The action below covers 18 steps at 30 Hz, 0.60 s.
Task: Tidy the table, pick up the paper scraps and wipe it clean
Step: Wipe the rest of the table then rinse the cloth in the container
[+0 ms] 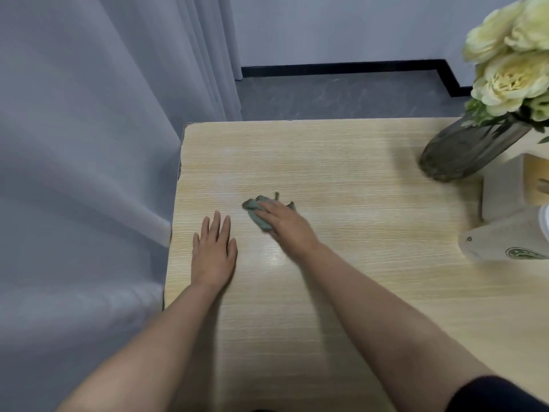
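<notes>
Curtain (pixel 89 144): grey, hanging in folds along the table's left edge, as I see it from the head camera.
Left hand (pixel 214 251): flat on the light wood-grain table (pixel 356 173), palm down, fingers straight and spread a little, holding nothing.
Cloth (pixel 258 216): grey-green, bunched, lying on the table just right of my left hand.
Right hand (pixel 285 223): pressing down on the cloth with fingers stretched over it; its edges are blurred.
Paper scraps: I can make out none on the visible tabletop.
Vase (pixel 466 151): dark glass, at the right, with pale yellow flowers (pixel 511 75).
Box (pixel 505 188): cream, beside the vase.
Cup (pixel 502 239): white, lying tilted near the right edge, with a green round logo; I cannot read any lettering on it.
</notes>
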Each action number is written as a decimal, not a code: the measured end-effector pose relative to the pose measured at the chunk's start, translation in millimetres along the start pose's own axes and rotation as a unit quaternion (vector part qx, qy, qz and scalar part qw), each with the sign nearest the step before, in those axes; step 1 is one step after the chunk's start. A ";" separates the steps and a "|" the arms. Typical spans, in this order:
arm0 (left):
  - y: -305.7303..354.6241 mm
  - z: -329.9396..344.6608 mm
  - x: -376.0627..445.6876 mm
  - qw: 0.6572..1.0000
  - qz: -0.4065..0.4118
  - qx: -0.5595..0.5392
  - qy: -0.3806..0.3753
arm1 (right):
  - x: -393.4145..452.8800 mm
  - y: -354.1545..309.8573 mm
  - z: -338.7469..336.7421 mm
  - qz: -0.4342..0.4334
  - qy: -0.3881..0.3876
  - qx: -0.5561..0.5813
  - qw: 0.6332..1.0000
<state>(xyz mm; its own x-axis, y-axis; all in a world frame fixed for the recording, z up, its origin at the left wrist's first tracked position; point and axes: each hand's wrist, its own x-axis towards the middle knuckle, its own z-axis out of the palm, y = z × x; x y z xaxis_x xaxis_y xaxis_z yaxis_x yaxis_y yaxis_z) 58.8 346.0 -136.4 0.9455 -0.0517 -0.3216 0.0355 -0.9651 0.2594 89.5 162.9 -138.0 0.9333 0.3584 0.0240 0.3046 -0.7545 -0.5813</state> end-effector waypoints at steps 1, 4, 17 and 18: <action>-1.3 -0.2 -1.3 1.000 0.002 0.003 -0.004 | -2.8 12.3 -12.7 0.011 0.009 -0.002 1.000; -2.4 -0.3 -2.2 1.000 0.004 0.006 -0.010 | -15.9 55.8 -46.2 0.129 0.087 -0.009 0.988; 21.0 -9.9 -2.5 0.995 -0.007 -0.089 0.053 | -54.2 44.3 -61.8 0.293 0.195 0.012 0.936; 30.5 -12.7 -2.0 0.988 0.010 -0.144 0.061 | -52.8 39.8 -63.9 0.284 0.191 0.032 0.939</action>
<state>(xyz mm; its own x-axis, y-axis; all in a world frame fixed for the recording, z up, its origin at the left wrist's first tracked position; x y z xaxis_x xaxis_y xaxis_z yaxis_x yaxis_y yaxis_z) 62.1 319.9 -116.3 0.9781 -0.0218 -0.2069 0.0907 -0.8501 0.5187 64.5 78.8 -110.4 0.9455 -0.3249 -0.0218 -0.2637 -0.7250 -0.6363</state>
